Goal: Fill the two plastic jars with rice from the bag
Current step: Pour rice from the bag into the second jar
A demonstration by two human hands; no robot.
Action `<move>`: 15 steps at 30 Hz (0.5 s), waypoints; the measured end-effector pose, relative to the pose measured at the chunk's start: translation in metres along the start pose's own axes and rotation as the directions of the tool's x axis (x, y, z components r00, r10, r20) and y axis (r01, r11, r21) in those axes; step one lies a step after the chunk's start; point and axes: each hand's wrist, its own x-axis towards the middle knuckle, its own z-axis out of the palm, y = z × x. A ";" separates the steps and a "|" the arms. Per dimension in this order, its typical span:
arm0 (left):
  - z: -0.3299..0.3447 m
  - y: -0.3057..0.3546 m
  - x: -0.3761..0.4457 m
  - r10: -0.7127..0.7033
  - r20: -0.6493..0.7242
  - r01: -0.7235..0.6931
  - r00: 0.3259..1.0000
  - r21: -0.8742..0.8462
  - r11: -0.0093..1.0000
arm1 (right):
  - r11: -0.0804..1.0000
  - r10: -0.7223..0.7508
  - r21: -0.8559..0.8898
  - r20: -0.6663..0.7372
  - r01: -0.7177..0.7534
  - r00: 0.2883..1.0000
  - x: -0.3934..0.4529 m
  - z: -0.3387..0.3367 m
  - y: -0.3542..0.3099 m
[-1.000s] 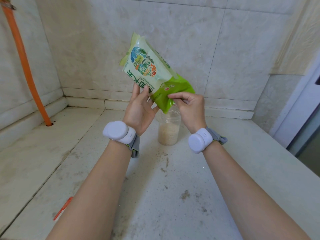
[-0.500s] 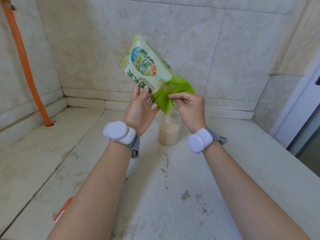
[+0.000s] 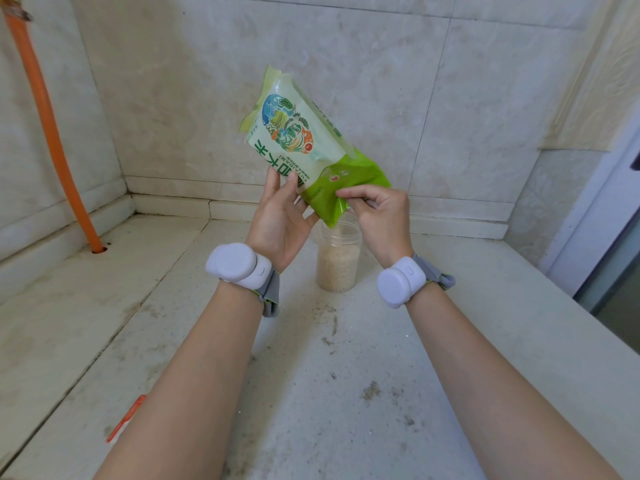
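Observation:
A green and white rice bag (image 3: pixel 304 143) is tilted with its open lower corner over the mouth of a clear plastic jar (image 3: pixel 337 261). The jar stands on the counter and holds rice to about half its height; a thin stream of rice falls from the bag into it. My left hand (image 3: pixel 280 220) holds the bag's left side from below, thumb on the front. My right hand (image 3: pixel 377 216) pinches the bag's green lower edge just above the jar. Only one jar is in view.
The stained white counter (image 3: pixel 311 375) runs into a tiled corner. An orange pipe (image 3: pixel 52 133) rises from the counter at the left. A small orange-red strip (image 3: pixel 126 417) lies near the front left. The counter's right edge drops off beside a door frame (image 3: pixel 599 209).
Both hands and the bag have stayed almost still. The rice level in the jar looks about the same.

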 end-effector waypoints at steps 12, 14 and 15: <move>0.000 0.000 0.001 0.005 0.003 -0.005 1.000 -0.004 1.000 | 1.000 0.000 0.001 -0.001 0.000 1.000 0.000 -0.001 -0.001; 0.000 0.000 0.001 0.003 0.001 -0.003 1.000 -0.005 1.000 | 1.000 -0.002 0.000 0.000 0.002 1.000 0.000 -0.001 -0.001; 0.000 0.000 0.001 0.003 0.000 -0.003 1.000 -0.004 1.000 | 1.000 -0.004 0.000 0.000 0.004 1.000 0.000 -0.001 -0.001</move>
